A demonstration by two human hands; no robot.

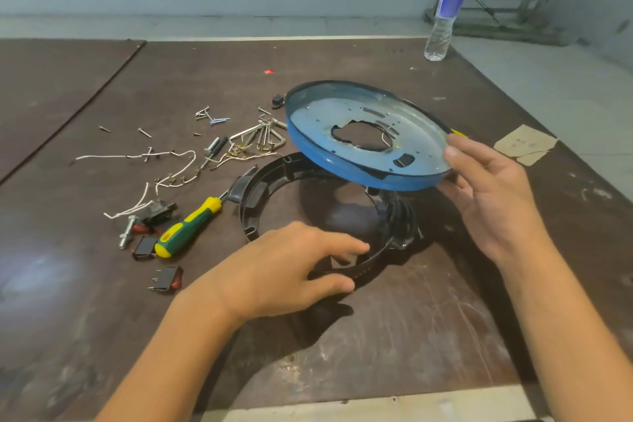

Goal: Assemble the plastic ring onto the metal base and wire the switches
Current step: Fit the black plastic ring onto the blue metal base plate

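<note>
A round blue metal base (342, 120) with a ragged centre hole hangs tilted above the table; my right hand (493, 195) pinches its right rim. Under it lies the black plastic ring (255, 195) flat on the table. My left hand (291, 267) grips the ring's near edge, thumb outside and fingers over the rim. Black rocker switches (168, 279) with red faces lie to the left, another (145, 247) beside the screwdriver. White wires (171, 178) with terminals trail across the table further left.
A green-and-yellow screwdriver (190, 228) lies left of the ring. Loose screws and wire clips (260, 139) are scattered behind. A water bottle (445, 14) stands at the far right edge, cardboard scraps (524, 147) to the right. The table's front edge (376, 404) is near.
</note>
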